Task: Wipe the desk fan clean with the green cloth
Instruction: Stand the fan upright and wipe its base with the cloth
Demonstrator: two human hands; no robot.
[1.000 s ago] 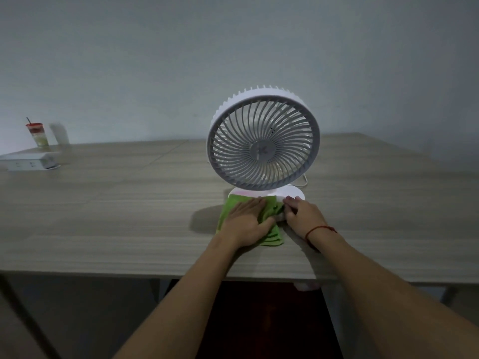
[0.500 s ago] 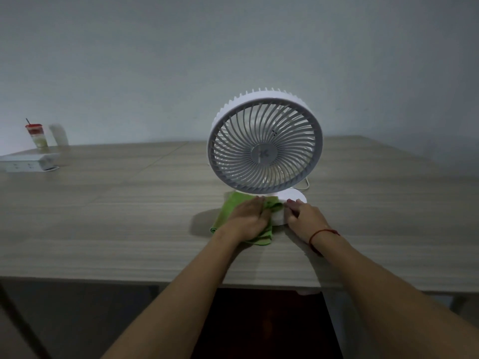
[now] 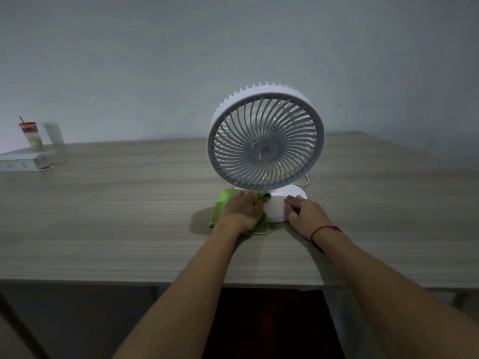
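Note:
A white desk fan (image 3: pixel 265 141) with a round grille stands upright on the wooden table (image 3: pixel 129 216), its round base (image 3: pixel 277 208) in front. The green cloth (image 3: pixel 219 211) lies crumpled at the left side of the base. My left hand (image 3: pixel 242 212) presses flat on the cloth against the base's left edge. My right hand (image 3: pixel 304 213), with a red string on its wrist, grips the right front of the base with curled fingers.
A white cable (image 3: pixel 305 181) runs behind the fan base. At the far left stand a drink cup with a red lid (image 3: pixel 31 134) and a white power strip (image 3: pixel 23 161). The table's near edge (image 3: pixel 103 281) crosses below my forearms.
My left hand has slid the cloth leftward off the front of the base, uncovering its white front. My right hand has stayed on the base's right side.

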